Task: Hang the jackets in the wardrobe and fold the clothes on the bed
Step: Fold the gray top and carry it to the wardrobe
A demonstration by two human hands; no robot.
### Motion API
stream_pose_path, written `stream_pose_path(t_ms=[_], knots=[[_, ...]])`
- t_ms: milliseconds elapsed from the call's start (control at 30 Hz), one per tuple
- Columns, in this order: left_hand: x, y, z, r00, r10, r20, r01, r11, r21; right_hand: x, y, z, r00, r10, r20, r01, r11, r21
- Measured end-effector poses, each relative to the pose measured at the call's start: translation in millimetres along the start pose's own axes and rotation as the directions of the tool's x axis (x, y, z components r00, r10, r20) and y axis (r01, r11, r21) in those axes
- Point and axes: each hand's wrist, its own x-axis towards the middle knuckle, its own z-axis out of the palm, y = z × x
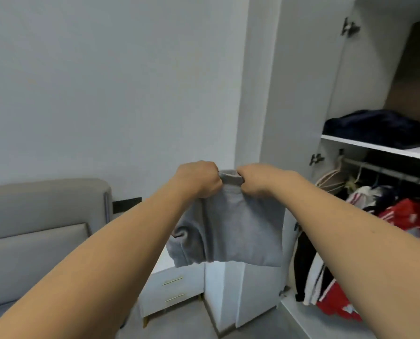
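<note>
**Grey garment held up by both hands before the open wardrobe**

While both arms reach straight out, the left hand (pixel 199 179) and the right hand (pixel 255 179) each grip the top edge of a grey garment (pixel 231 228), fists curled tight and close together with a ribbed band bunched between them. Fingertips are buried in the cloth, so only knuckles and the backs of the hands show. What kind of garment it is I cannot tell: it hangs doubled over, soft and fleecy, with a rolled cuff or hem poking out low on the left side and a straight bottom edge.

Right of the right hand stands the wardrobe (pixel 301 118), white and smooth, door open, cut off by the frame edge. Its shelf (pixel 380 145) carries a dark, rumpled pile (pixel 375 128), too shadowed to read. Below runs a metal rail (pixel 387 173) with thin wire hangers (pixel 331 178) and crowded jackets (pixel 404 214), red, white and black with stripes, their lower parts hidden behind the right forearm.

Left of the left hand, a padded grey headboard (pixel 45 216) shows only in part. Under the garment sits a white nightstand (pixel 174 292) with two slim brass handles, its top covered by the hanging cloth.
</note>
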Motion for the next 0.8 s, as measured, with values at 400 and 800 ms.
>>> stream_pose_path(t_ms=[400,800], knots=[[191.2,236.1,1.5,0.906,0.381,-0.185,-0.402,0.912,-0.088,-30.9,254.1,-30.0,0.831,0.409,-0.376,-0.497,0.850,-0.173],[335.2,415.0,-64.0,0.689,0.594,-0.416,-0.715,0.650,-0.257,-42.9,421.0,-112.3,0.476,0.586,-0.656,-0.863,0.454,-0.220]])
